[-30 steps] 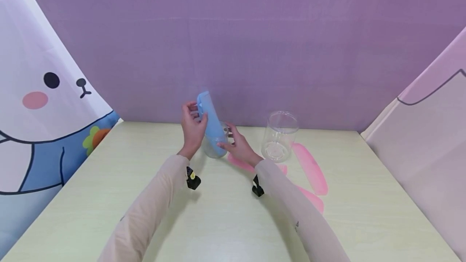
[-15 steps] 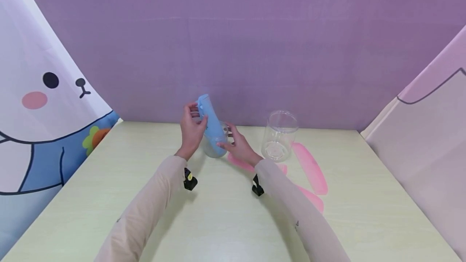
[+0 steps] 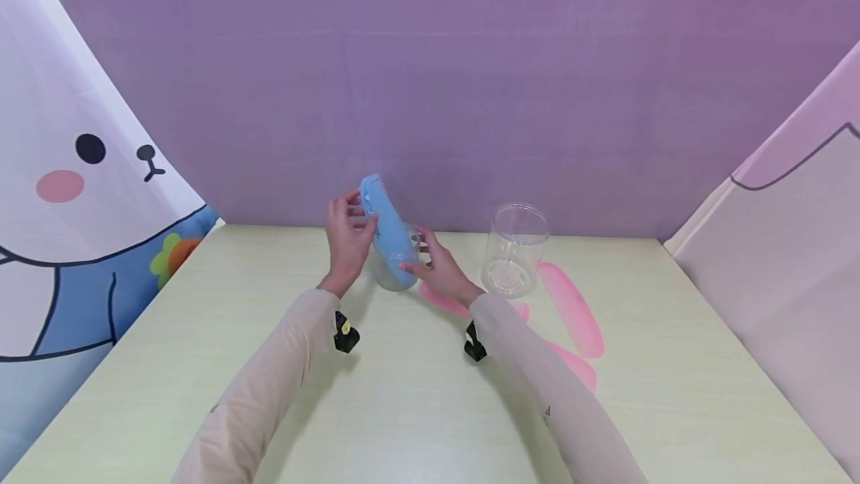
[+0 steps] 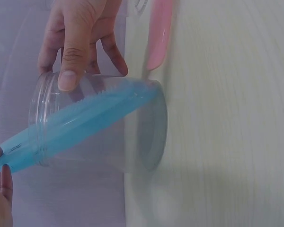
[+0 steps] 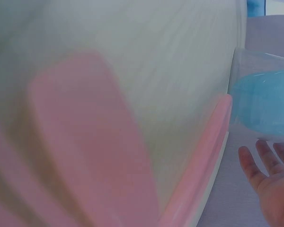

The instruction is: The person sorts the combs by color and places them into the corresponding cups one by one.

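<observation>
A long light-blue plastic piece (image 3: 386,226) with a finely toothed edge leans inside a clear jar (image 3: 396,275). Its upper end sticks out past the rim, tilted to the left. My left hand (image 3: 348,236) pinches that upper end between thumb and fingers. The right hand (image 3: 440,267) grips the jar from its right side, the thumb in front and the fingers round behind. Through the jar wall in the left wrist view, the blue piece (image 4: 85,118) runs slantwise from the mouth to near the base.
A second clear jar (image 3: 507,260) stands to the right. Around it on the pale table (image 3: 416,409) lie several long pink pieces (image 3: 572,312), partly under the right forearm. A purple cloth (image 3: 430,95) rises behind the table's back edge.
My left hand has shifted slightly left, with the blue piece's upper end. The piece has turned a little, so teeth show along its top edge. The right hand and its jar stay nearly still.
</observation>
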`<state>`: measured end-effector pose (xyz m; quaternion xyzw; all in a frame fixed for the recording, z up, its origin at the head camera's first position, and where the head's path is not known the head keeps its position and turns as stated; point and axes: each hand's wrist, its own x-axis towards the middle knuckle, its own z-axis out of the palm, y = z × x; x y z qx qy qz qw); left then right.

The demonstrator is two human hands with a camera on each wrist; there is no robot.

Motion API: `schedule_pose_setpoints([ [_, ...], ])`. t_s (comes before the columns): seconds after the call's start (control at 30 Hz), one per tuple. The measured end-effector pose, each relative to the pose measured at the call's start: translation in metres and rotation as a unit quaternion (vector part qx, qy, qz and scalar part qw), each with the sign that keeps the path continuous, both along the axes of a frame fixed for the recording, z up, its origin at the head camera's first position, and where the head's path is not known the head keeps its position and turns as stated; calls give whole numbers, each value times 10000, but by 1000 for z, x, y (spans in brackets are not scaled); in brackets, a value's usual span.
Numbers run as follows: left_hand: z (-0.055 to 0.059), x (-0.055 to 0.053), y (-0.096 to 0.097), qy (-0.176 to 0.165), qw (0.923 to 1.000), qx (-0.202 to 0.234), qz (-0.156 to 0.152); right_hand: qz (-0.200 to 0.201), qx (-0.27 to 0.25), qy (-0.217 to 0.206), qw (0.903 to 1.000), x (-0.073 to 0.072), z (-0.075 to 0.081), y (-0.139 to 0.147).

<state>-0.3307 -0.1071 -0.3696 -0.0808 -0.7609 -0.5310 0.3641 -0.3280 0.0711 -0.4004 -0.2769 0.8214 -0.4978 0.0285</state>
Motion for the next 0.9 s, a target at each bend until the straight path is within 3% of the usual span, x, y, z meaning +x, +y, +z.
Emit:
schedule_pose_setpoints([
  [0.3,-4,-1,-3,78,9999,68,-41,-192,-13,98,9998,-23,-28,-2],
  [0.5,-3,0,-4,-75,9999,107,-29,-230,-30,113,9997,-22,-29,-2],
  [0.73,-1,0,-8,-409,9983,284,-300,-221,11,56,9997,-21,-27,-1],
  [0.9,2,1,-12,-660,9965,182,-475,-232,30,-43,9997,-21,-25,-1],
])
